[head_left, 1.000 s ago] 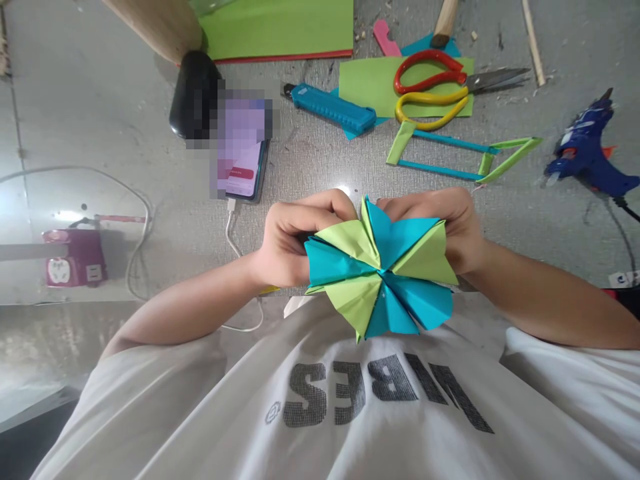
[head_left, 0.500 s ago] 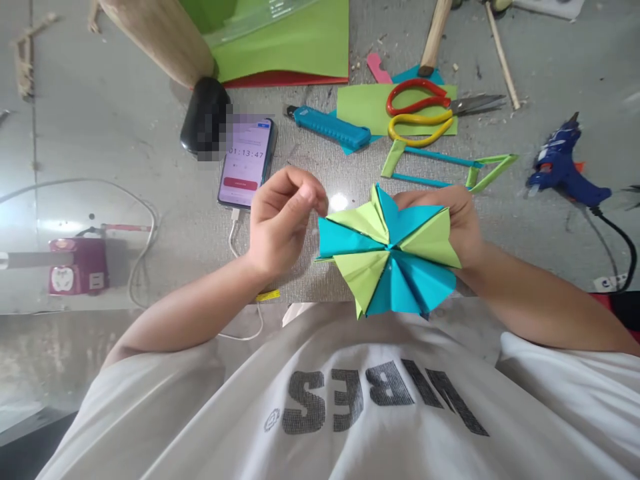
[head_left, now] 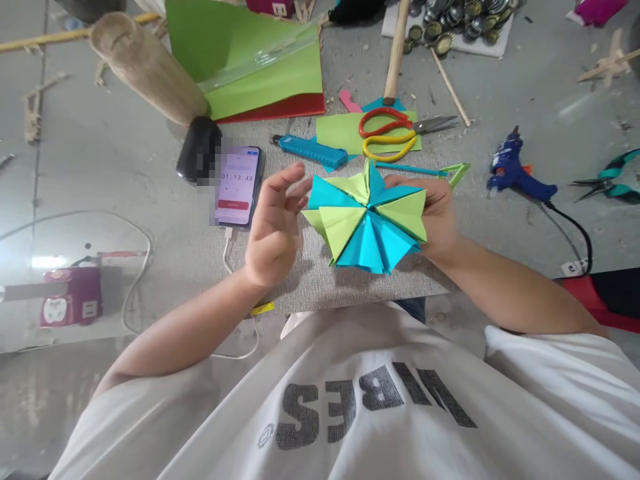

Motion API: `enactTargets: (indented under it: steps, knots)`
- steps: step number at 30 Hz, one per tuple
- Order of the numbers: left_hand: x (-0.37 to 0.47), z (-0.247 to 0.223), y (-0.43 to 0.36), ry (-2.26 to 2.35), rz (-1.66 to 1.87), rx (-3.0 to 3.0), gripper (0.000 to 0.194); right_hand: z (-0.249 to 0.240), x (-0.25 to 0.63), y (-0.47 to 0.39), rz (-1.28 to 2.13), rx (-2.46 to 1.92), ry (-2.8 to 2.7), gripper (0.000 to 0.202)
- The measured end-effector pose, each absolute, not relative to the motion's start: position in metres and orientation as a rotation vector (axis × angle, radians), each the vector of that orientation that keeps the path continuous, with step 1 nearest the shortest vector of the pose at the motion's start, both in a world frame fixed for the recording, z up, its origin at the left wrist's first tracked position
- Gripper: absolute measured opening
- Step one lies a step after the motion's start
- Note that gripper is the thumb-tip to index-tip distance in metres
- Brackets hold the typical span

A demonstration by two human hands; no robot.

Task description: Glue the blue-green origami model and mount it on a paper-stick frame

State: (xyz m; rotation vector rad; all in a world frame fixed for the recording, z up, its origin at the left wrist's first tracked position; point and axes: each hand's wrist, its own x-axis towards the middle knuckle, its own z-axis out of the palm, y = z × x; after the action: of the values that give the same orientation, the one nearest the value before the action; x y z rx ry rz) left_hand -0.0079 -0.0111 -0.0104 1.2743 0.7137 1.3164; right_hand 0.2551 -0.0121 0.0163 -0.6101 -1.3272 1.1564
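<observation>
A folded paper flower (head_left: 369, 217) in blue and light green panels is held above the table's near edge. My right hand (head_left: 440, 217) grips it from the right and behind; most of those fingers are hidden by the paper. At the flower's left side, my left hand (head_left: 275, 230) is open, its fingers parted and curved, with nothing visible in it. Some of its fingertips come close to the paper; whether they touch I cannot tell. Just behind the flower lies a frame of blue and green paper strips (head_left: 453, 173), partly covered.
Behind lie red-and-yellow scissors (head_left: 387, 137), a blue box cutter (head_left: 313, 152) and green paper sheets (head_left: 260, 67). A phone (head_left: 239, 187) on a white cable is at left. A blue glue gun (head_left: 520, 167) and pliers (head_left: 613, 179) lie right, bottle caps (head_left: 457, 20) at the back.
My left hand has gone from a closed pinch to parted fingers. The flower has turned and tilted slightly in my right hand. The camera view has shifted, showing more of the table's far side.
</observation>
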Motion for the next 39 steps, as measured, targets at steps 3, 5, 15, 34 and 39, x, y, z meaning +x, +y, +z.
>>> enactTargets:
  steps: [3,5,15,34,39]
  knots:
    - [-0.006,-0.008,-0.012,0.578,1.138,1.325,0.101,0.014,0.253,-0.012,1.076,-0.691,-1.291,0.025]
    - [-0.003,-0.01,-0.012,0.554,1.115,1.382,0.11,0.012,0.252,-0.011,1.038,-0.745,-1.262,0.03]
    - [0.013,-0.031,-0.021,0.755,1.303,1.406,0.082,0.0,0.245,-0.007,0.914,-0.838,-1.152,0.04]
    - [0.007,0.05,-0.009,0.66,0.948,0.77,0.094,0.002,0.242,-0.007,0.855,-0.831,-1.071,0.028]
    - [-0.005,0.041,-0.003,0.647,0.869,0.866,0.103,0.006,0.24,-0.002,0.831,-0.808,-0.98,0.035]
